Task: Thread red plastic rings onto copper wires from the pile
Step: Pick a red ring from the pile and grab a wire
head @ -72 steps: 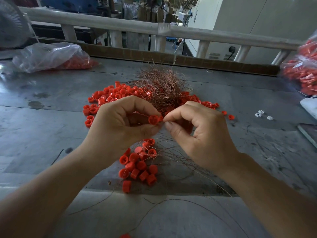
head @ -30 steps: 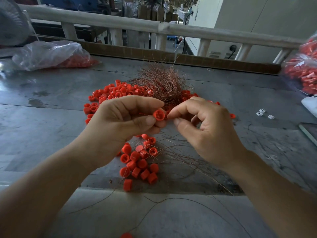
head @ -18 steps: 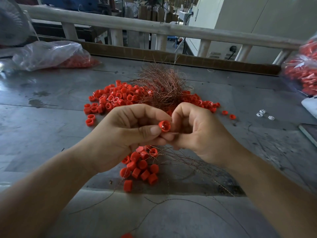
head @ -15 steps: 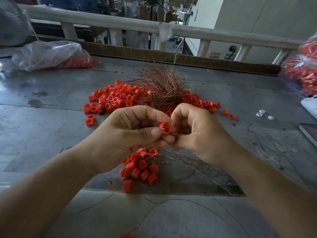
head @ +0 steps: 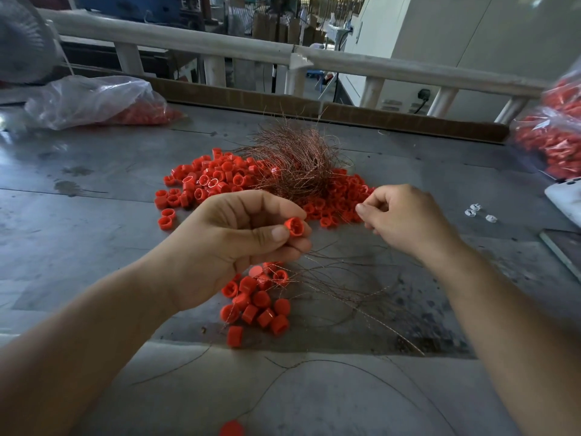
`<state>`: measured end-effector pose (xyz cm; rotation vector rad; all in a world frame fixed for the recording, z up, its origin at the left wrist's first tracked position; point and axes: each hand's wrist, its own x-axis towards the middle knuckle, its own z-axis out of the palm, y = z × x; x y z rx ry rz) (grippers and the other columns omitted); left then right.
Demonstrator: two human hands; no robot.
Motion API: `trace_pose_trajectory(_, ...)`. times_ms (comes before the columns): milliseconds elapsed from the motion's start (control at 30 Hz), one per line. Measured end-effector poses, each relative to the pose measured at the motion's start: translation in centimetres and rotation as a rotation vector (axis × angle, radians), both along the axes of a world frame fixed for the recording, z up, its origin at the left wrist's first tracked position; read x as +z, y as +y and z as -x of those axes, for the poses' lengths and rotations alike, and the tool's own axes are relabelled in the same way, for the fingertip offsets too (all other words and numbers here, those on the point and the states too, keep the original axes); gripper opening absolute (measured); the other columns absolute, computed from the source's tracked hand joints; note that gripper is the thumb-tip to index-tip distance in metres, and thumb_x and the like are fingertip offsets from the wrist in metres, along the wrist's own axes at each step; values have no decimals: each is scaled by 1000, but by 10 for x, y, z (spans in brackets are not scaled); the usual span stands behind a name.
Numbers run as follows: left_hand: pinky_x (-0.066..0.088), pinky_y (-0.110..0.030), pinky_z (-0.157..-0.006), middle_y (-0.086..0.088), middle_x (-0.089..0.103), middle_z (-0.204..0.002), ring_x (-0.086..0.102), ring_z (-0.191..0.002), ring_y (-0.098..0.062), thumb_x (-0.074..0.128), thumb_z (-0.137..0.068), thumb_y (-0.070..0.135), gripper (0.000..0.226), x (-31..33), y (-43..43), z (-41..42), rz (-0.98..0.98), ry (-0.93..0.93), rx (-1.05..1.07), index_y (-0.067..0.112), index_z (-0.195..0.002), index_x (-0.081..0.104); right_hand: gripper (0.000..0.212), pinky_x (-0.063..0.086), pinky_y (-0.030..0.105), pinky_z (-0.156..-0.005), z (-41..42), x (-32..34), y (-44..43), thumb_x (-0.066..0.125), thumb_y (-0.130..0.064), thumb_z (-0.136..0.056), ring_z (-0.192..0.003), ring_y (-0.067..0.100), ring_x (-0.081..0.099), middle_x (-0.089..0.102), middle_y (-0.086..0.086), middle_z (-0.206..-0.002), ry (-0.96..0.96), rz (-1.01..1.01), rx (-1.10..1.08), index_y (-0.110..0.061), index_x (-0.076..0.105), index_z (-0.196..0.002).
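A: Progress?

B: Early, I'd judge. Near cluster [head: 254, 305] of rings on the table [head: 94, 231], fine strands trailing right from it. That looks like the finished lot. Far pile [head: 213, 180] is much bigger and loose, with the wires [head: 298, 158] bundled on top. Left bag [head: 94, 99] and right bag [head: 553, 136] hold more red parts.

A: Ring in work?

B: One ring [head: 294, 226], held off the table between pile and cluster, open end toward the camera. Wire through it or not: too fine to tell.

A: Left hand?

B: Left hand [head: 232, 247] raised, thumb and forefinger pinching the ring, other fingers curled beneath. A few strands poke out to the right under them.

A: Right?

B: Right hand [head: 405, 215] apart from the ring, over the pile's right edge. Thumb tip pressed to forefinger, the rest curled. It pinches as if on a strand, but none shows; can't tell.
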<state>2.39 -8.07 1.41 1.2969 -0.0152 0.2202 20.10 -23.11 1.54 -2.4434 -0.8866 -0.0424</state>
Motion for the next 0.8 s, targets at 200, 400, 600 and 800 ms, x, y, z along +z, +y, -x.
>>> trace_pose_trajectory(200,55,-21,-65,-9,71,-79,70,-75,-18,65,-65,5,19,1,0,0,20,9,0,10,-81,74,24,39,24,-79,-13,-15,4,58,-19,-88,-100,21,56,63,2,-107,-112,61,-4,-21,65,-110)
trace_pose_trajectory(400,55,-21,-65,-8,71,-79,70,-75,-17,65,-63,7,20,2,-1,0,11,12,0,12,-80,74,25,40,27,-77,-18,-20,7,64,-23,-83,-100,23,55,58,3,-109,-149,137,-18,-21,65,-108)
trace_pose_trajectory(600,55,-21,-65,-8,71,-79,70,-74,-16,62,-68,0,21,1,-2,0,-7,18,9,13,-79,74,9,37,23,-69,-19,-21,7,66,-22,-82,-91,17,58,67,-2,-98,-158,110,8,-23,68,-91)
trace_pose_trajectory(800,55,-21,-65,-9,71,-80,70,-74,-17,66,-61,9,21,1,0,0,1,9,5,13,-80,74,7,46,25,-76,-21,-12,1,66,-20,-83,-85,14,60,68,-4,-87,-94,-75,11,-22,72,-85)
